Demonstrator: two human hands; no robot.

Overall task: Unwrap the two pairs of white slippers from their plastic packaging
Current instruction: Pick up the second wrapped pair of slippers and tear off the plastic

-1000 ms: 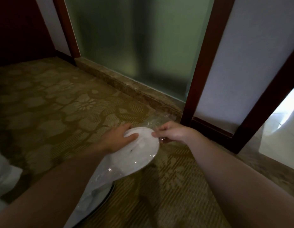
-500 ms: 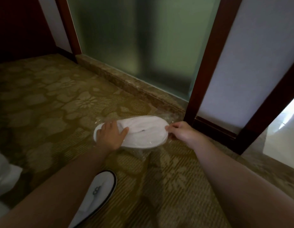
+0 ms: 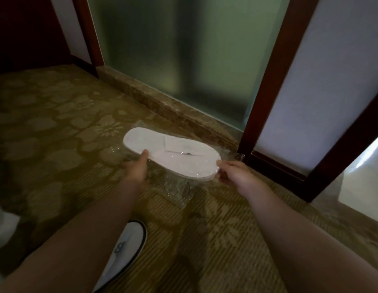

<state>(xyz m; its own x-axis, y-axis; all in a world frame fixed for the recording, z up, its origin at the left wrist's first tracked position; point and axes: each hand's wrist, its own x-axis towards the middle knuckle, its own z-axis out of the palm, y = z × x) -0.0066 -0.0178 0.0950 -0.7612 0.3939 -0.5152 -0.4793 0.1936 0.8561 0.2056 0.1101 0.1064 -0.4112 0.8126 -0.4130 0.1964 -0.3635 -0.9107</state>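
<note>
We're mid-unwrap on one wrapped pair of slippers (image 3: 173,154): white, flat, stacked, held level above the carpet (image 3: 57,127) in front of the frosted glass door (image 3: 183,49). The clear plastic wrap (image 3: 179,187) is on all round; a loose crumpled flap hangs below the pack on the near side.

Left hand (image 3: 135,169) grips the near long edge towards the heel end, thumb on top, fingers closed underneath. Right hand (image 3: 232,173) pinches the toe end at the right, fingertips pressed together on plastic and sole edge. Both hands are closed on the pack; neither is spread.

One loose slipper (image 3: 124,250), white with dark trim and a logo, lies on the carpet near us, partly hidden by the left forearm. Probably from the first pair, so we judge we're about halfway. Its mate isn't visible.

Next move, as we read it: find the bag's open end or seam. The hanging flap looks like the best candidate, though we can't tell whether it's an opening. Then left hand anchors the slippers while right peels the film off the toe end. Thin film, likely clingy and slippery: needs a firm pinch on plastic only, not the sole.
</note>
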